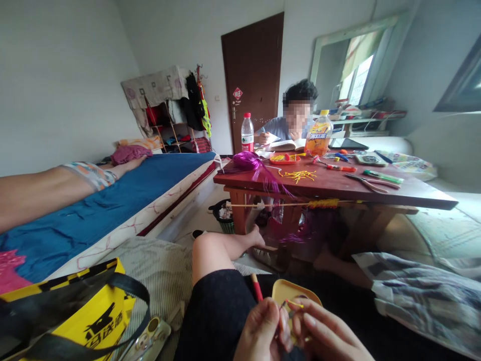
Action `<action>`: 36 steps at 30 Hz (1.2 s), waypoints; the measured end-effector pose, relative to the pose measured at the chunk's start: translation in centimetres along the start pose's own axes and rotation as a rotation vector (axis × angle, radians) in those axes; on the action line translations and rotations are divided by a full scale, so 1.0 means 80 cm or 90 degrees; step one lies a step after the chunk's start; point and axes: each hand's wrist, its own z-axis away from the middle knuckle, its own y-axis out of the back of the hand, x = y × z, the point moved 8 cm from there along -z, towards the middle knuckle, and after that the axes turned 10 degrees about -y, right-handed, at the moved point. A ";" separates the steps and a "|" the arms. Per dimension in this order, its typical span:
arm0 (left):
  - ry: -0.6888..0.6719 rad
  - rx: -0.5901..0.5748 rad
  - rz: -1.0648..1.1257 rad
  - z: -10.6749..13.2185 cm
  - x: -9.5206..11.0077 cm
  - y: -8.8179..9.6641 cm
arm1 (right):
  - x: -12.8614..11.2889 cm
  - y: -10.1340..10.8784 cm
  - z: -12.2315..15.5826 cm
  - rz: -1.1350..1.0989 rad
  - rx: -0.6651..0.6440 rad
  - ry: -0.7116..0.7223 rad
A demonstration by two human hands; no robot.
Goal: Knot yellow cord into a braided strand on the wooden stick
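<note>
Over my lap, my left hand (263,326) is closed, and a red stick with a tan end (257,288) stands up out of it. My right hand (325,328) pinches a thin yellow strip (296,304) with a reddish end, right up against the left fingertips. What lies between the two sets of fingertips is too small to make out. Behind both hands a shallow yellow tray (289,287) rests on my lap, mostly covered by them.
Ahead stands a red-brown table (255,178) with purple strands (248,163), loose yellow strips (298,176), an orange tray (285,160), pliers (368,184) and bottles. Across it a person (276,131) sits at an open book. A yellow bag (93,316) and a phone (150,338) lie left.
</note>
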 end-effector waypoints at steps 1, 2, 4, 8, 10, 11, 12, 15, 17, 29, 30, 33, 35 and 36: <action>0.001 -0.007 -0.012 0.000 -0.001 0.000 | 0.001 -0.011 0.000 -0.038 -0.032 -0.006; 0.007 -0.013 -0.024 0.000 -0.002 0.000 | 0.001 -0.017 -0.001 -0.051 -0.046 -0.002; 0.023 -0.013 -0.041 0.001 -0.005 0.002 | -0.003 -0.019 -0.002 -0.037 -0.031 0.021; 0.063 0.003 -0.061 0.004 -0.010 0.006 | -0.020 -0.008 0.002 0.043 0.044 0.074; 0.081 0.006 -0.073 0.005 -0.011 0.008 | -0.028 -0.005 0.007 0.080 0.069 0.090; 0.096 0.006 -0.083 0.006 -0.011 0.009 | -0.031 -0.003 0.009 0.097 0.077 0.095; 0.111 0.008 -0.102 0.006 -0.011 0.011 | -0.032 -0.002 0.010 0.115 0.079 0.095; 0.154 0.021 -0.198 0.006 -0.006 0.019 | -0.032 0.000 0.012 0.195 0.079 0.082; 0.166 0.008 -0.299 0.002 0.001 0.019 | -0.031 -0.001 0.012 0.280 0.082 0.079; 0.093 -0.031 -0.662 -0.022 0.016 0.003 | -0.046 -0.012 0.011 0.682 0.218 0.209; 0.082 -0.008 -0.650 -0.024 0.016 0.006 | -0.046 -0.012 0.008 0.707 0.214 0.201; 0.037 0.059 -0.622 -0.031 0.018 0.015 | -0.047 -0.014 -0.002 0.766 0.194 0.171; 0.018 0.089 -0.609 -0.036 0.018 0.021 | -0.050 -0.015 -0.011 0.786 0.183 0.160; 0.018 0.098 -0.598 -0.038 0.017 0.025 | -0.052 -0.014 -0.016 0.788 0.186 0.158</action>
